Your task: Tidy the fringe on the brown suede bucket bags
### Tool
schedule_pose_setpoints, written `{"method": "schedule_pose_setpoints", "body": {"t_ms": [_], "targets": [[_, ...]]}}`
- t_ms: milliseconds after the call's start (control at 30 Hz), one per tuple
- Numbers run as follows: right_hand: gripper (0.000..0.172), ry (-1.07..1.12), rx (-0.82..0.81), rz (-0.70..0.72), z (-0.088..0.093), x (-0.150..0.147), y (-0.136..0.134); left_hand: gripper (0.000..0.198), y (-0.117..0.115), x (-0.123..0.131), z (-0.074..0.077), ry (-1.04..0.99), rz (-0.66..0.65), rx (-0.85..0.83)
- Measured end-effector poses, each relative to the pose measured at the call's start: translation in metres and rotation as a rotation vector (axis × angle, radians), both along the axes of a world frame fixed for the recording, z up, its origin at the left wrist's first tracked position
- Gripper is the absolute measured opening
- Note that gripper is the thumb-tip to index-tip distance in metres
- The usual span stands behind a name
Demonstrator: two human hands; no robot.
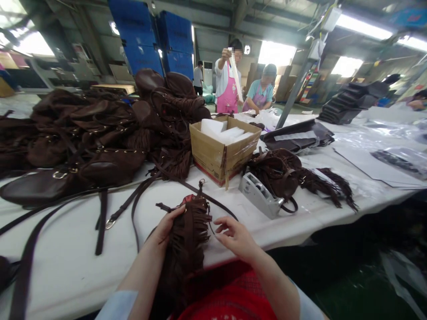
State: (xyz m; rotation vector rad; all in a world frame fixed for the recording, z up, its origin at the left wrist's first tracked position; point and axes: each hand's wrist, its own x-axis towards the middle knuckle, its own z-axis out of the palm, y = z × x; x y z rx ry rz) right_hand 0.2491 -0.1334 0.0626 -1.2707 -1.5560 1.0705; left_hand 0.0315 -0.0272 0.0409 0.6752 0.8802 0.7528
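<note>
A dark brown fringed bag (190, 226) leans against my body at the table's front edge, and a bit of red shows at its top. My left hand (168, 224) grips the bag's upper left side, thumb on the near face and the other fingers hidden behind it. Just right of the fringe is my right hand (235, 235), its fingers curved and thumb apart from them. A thin dark cord (211, 226) hangs beside these fingertips; whether they touch it is unclear. A strap end with a metal clip (201, 183) sticks up from the bag's top.
Brown bags (83, 129) are heaped at the left, with straps (36, 244) trailing over the white table (80, 275). A cardboard box (208, 155) holds white pieces. Right of it are a tape dispenser (260, 195) and another fringed bag (276, 171). Two people in aprons (228, 89) work behind.
</note>
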Motion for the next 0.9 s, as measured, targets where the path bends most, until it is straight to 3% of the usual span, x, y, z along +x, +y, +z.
{"method": "schedule_pose_setpoints", "body": {"t_ms": [67,200,333,433,533,600,733,767,800,833,900], "targets": [[0.039,-0.016,0.096,0.024,0.002,-0.009,0.013,0.029,-0.005,-0.004,-0.008,-0.049,0.011,-0.058],[0.046,-0.274,0.28,0.081,0.001,-0.039,0.029,0.026,-0.003,-0.007,-0.015,-0.107,0.049,-0.109],[0.039,-0.442,0.293,0.045,-0.025,-0.067,0.029,0.028,0.006,-0.015,-0.022,-0.14,0.071,-0.237],[0.036,-0.55,0.197,0.079,-0.046,-0.073,0.021,0.031,0.009,-0.02,-0.027,-0.155,0.069,-0.26],[0.025,-0.693,0.085,0.262,-0.052,-0.064,0.011,0.031,0.006,-0.021,-0.026,-0.163,0.015,-0.247],[0.017,-0.734,0.033,0.395,-0.045,-0.052,0.005,0.032,0.004,-0.022,-0.022,-0.16,-0.033,-0.242],[0.017,-0.5,-0.256,1.004,-0.011,-0.025,-0.003,0.034,0.003,-0.025,-0.02,-0.187,-0.073,-0.254],[0.018,-0.384,-0.296,1.078,-0.002,-0.02,-0.002,0.035,0.004,-0.026,-0.022,-0.2,-0.076,-0.257],[0.019,-0.279,-0.283,1.037,0.006,-0.018,0.0,0.036,0.005,-0.026,-0.024,-0.216,-0.083,-0.261],[0.019,-0.2,-0.217,0.892,0.012,-0.017,0.005,0.038,0.006,-0.026,-0.027,-0.237,-0.092,-0.267],[0.022,-0.136,-0.006,0.481,0.015,-0.024,0.02,0.038,0.01,-0.025,-0.032,-0.292,-0.093,-0.273]]}}
